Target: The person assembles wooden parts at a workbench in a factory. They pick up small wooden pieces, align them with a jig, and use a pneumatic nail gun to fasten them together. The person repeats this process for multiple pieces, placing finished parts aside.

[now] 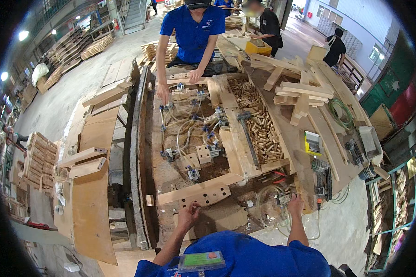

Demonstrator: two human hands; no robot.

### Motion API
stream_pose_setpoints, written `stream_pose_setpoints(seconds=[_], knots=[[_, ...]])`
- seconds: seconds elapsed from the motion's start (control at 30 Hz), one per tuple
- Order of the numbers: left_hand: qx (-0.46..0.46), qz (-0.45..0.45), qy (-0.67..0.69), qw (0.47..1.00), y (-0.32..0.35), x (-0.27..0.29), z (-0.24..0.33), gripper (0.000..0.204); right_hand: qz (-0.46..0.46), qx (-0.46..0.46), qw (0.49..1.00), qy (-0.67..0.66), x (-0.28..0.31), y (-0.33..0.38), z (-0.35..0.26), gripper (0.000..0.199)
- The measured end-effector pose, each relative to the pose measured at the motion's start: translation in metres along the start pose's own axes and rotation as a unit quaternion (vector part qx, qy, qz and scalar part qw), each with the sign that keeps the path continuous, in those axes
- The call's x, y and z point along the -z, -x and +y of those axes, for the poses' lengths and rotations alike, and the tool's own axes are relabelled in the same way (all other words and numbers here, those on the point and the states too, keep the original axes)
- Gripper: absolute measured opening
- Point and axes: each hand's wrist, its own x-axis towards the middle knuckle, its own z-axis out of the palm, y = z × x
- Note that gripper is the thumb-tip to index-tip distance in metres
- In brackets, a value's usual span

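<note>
My left hand (188, 217) is at the near edge of a pale wooden board (205, 195) with several dark drilled holes. Its fingers are curled together in a pinch, and what is between them, if anything, is too small to tell. To the right, my right hand (296, 205) closes at a small metal air valve (282, 199) with looped clear hoses (260, 203). Beyond the board lies a clamping jig with metal air clamps (192, 173), clear tubes and wooden blocks (204, 154). Across the bench, a person in a blue shirt (192, 34) has both hands at the jig's far end.
A bin of wooden dowels (263, 134) runs along the jig's right. On the right table are stacked wood pieces (300, 94), a yellow box (313, 143), a power drill (321, 175) and a green hose (341, 113). A side bench (90, 194) holds boards at left. Other people stand behind.
</note>
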Motion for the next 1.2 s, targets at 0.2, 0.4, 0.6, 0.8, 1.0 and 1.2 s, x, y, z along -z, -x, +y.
stream_pose_setpoints(seconds=[0.2,0.4,0.6,0.8,1.0,1.2], knots=[[0.000,-0.002,-0.019,1.000,0.002,0.007,0.000,0.022,-0.077,-0.063,0.994,-0.052,0.004,-0.008,-0.007,0.046],[0.003,-0.009,-0.037,0.999,0.001,0.006,0.004,0.021,-0.064,-0.055,0.996,-0.008,0.005,-0.007,-0.004,0.047],[0.001,0.003,-0.006,1.000,0.003,0.006,0.003,0.020,-0.077,-0.059,0.995,0.017,0.000,-0.009,-0.004,0.047],[-0.003,0.010,0.024,1.000,0.000,0.000,0.001,0.020,-0.063,-0.021,0.997,0.035,0.002,-0.010,0.008,0.046],[0.007,-0.002,-0.018,1.000,0.006,0.007,0.005,0.022,-0.071,-0.031,0.996,0.052,0.036,-0.017,-0.020,0.040],[0.034,-0.025,-0.045,0.998,0.006,0.012,0.013,0.030,0.148,-0.025,0.983,0.102,0.101,-0.052,-0.043,0.033]])
